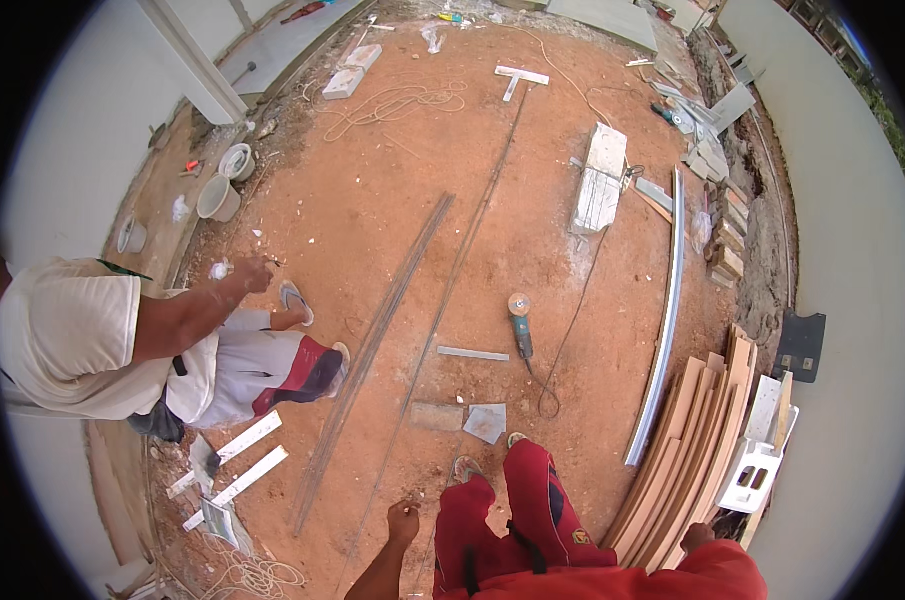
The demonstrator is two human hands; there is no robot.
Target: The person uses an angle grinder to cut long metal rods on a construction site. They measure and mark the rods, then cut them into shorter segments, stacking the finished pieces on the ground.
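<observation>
My left hand point(403, 522) hangs low beside my red trousers point(517, 520), fingers curled into a fist; I see nothing in it. It is just right of a thin steel rod point(462, 260) that runs far up across the red dirt. A bundle of long steel rods point(377, 350) lies to the left of that rod. Only a bit of my right hand point(698, 537) shows, by the near ends of stacked wooden planks point(692, 450); its fingers are hidden.
Another person point(92, 340) crouches at the left with one hand point(253, 273) stretched out. An angle grinder point(520, 328) with its cable, a short metal bar point(472, 353) and two flat tile pieces point(485, 422) lie ahead. A curved metal profile point(664, 320), a grey block point(597, 180) and buckets point(218, 198) stand around.
</observation>
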